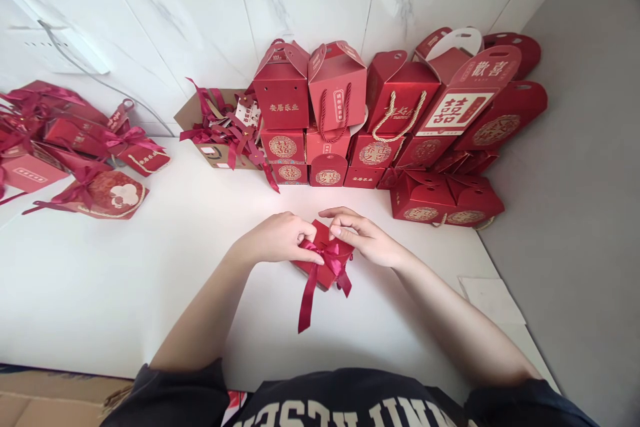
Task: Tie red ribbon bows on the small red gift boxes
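A small red gift box [325, 270] lies on the white table [125, 280] in front of me, tied with a dark red ribbon [327, 259] whose long tail [307, 300] hangs toward me. My left hand [277, 238] is closed at the box's left side, fingers pinching the ribbon near the bow. My right hand [363, 235] is curled over the box's upper right corner, fingertips pinching the ribbon by the knot.
Stacked red gift boxes [345, 120] with rope handles line the wall at the back. A cardboard box of ribbons [225, 130] stands left of them. Ribbon-tied red packets [105, 187] lie at far left. A white sheet [493, 300] lies near the table's right edge.
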Tool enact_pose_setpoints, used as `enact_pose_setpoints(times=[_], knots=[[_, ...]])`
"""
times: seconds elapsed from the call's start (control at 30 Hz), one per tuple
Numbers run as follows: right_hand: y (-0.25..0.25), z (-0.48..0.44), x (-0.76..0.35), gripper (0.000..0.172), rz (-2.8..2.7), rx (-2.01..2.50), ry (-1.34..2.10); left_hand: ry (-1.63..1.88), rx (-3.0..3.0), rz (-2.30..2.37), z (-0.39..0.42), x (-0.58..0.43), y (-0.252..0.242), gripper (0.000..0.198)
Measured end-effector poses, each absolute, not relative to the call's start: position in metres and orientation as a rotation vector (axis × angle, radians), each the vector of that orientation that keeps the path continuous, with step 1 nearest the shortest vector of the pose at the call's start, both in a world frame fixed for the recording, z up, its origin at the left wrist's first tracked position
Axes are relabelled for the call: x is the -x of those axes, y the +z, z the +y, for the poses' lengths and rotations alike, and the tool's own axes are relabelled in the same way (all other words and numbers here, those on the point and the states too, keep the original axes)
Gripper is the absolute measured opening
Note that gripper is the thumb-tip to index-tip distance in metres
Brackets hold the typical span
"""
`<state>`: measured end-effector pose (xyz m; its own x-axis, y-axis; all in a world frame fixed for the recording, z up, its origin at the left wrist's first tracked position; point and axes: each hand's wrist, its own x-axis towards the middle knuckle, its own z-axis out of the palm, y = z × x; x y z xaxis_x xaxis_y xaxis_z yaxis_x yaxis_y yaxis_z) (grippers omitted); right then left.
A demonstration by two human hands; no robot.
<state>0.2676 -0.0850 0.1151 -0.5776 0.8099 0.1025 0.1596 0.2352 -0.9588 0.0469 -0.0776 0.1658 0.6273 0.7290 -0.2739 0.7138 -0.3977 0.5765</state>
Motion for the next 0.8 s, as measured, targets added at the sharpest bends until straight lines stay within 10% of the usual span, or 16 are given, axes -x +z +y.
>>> enact_pose_setpoints(times=[0.8], knots=[[0.138, -0.095, -0.277, 0.015, -2.319, 0.765, 0.918, 0.051, -2.246, 1.122, -0.081, -0.051, 0.166, 0.052]])
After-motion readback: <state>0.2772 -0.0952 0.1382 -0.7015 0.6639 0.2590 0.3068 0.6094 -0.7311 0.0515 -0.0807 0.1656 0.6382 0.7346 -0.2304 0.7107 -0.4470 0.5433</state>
